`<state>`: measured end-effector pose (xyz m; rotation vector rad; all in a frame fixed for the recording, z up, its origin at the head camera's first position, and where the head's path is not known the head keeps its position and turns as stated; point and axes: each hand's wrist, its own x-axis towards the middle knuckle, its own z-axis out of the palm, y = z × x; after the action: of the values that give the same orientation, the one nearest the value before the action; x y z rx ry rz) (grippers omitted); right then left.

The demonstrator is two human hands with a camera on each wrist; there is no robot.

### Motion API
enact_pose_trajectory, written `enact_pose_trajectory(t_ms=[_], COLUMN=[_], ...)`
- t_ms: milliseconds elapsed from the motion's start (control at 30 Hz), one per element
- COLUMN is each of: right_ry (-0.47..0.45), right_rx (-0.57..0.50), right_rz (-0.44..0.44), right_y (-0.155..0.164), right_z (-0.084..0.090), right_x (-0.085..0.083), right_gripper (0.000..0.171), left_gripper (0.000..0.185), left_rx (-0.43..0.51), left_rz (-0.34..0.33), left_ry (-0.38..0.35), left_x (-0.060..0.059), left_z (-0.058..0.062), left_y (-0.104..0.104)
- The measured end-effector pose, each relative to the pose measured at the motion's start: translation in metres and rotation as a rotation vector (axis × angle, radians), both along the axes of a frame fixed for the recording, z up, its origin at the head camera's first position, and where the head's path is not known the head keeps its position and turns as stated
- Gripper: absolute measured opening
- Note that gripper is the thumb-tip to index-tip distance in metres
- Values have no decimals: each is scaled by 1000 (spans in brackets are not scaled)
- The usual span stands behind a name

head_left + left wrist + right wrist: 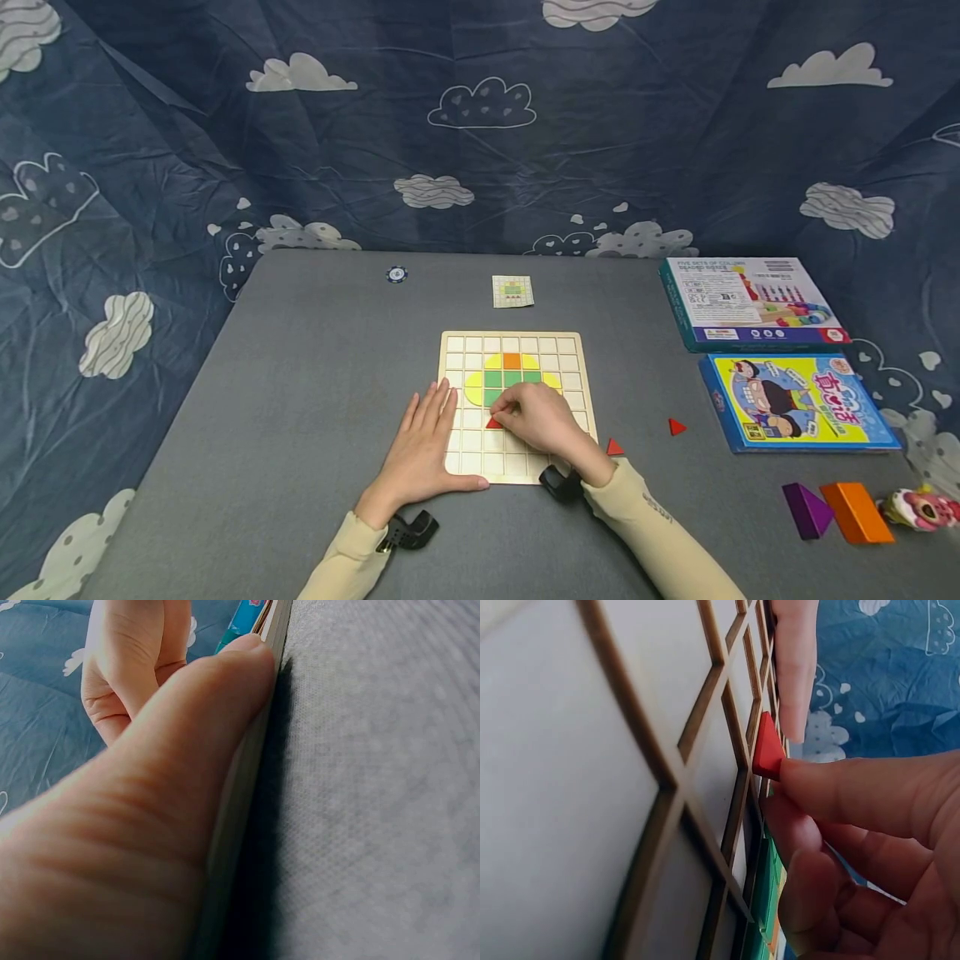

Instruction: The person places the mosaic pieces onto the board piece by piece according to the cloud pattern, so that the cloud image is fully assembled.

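Note:
A wooden grid board [465, 463] lies flat on the grey table. Green squares [492, 378], an orange square [512, 361] and yellow rounded pieces [474, 390] sit in its upper cells. My right hand [542, 417] pinches a small red triangle [766, 746] between thumb and fingers, at a cell below the green squares. Whether that triangle is fully seated cannot be told. With fingers straight, my left hand [422, 450] rests at the board's left side, its thumb along the near edge. Two more red triangles [615, 447] [677, 427] lie on the table to the right.
A small pattern card [513, 292] lies beyond the board, with a poker chip [397, 274] to its left. At right are two boxes [750, 304] [802, 404], a purple block [807, 511], an orange block [857, 512] and a figurine [921, 508].

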<state>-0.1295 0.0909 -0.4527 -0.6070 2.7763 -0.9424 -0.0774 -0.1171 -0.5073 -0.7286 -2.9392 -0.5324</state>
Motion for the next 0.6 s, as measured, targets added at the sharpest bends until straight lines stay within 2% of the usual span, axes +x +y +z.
enact_pose_trajectory(t_ms=[233, 600], right_ry=[8, -5], right_rx=[8, 18], right_rz=[-18, 9], right_y=[-1, 2], right_z=[0, 1], right_x=[0, 1], right_gripper=[10, 9], left_gripper=[126, 126], left_rx=[5, 1], left_rz=[-6, -4], left_ry=[10, 5], left_x=[0, 0], left_z=[0, 1], left_y=[0, 0])
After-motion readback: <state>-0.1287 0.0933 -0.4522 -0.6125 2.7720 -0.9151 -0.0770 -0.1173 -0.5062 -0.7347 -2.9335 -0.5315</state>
